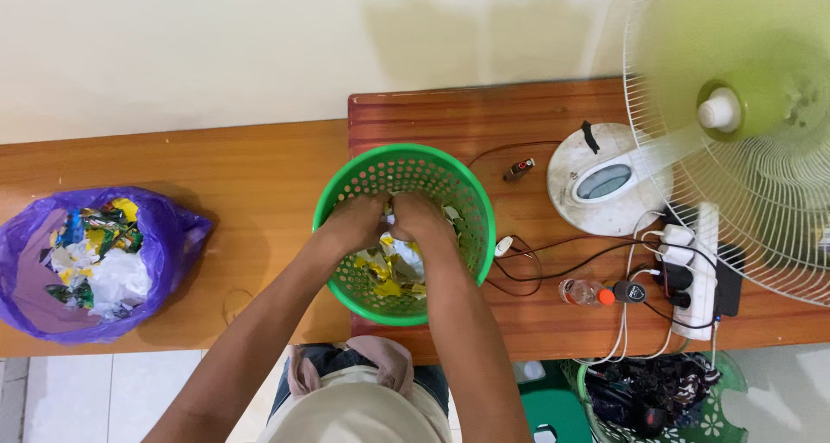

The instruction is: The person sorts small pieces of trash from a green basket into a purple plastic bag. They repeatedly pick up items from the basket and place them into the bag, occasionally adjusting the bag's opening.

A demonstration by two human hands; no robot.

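- Green perforated plastic basket (405, 177), round, sits at the join of two wooden tables (259, 175).
- Left hand (353, 223) and right hand (421, 218) are pressed together inside it, closed on crumpled wrappers (389, 274); exact grip cannot be told.
- Risk: light scraps could scatter in the draught from the fan (743, 123) right of the basket.
- Purple plastic bag (164, 235), glossy, lies open left of the basket.
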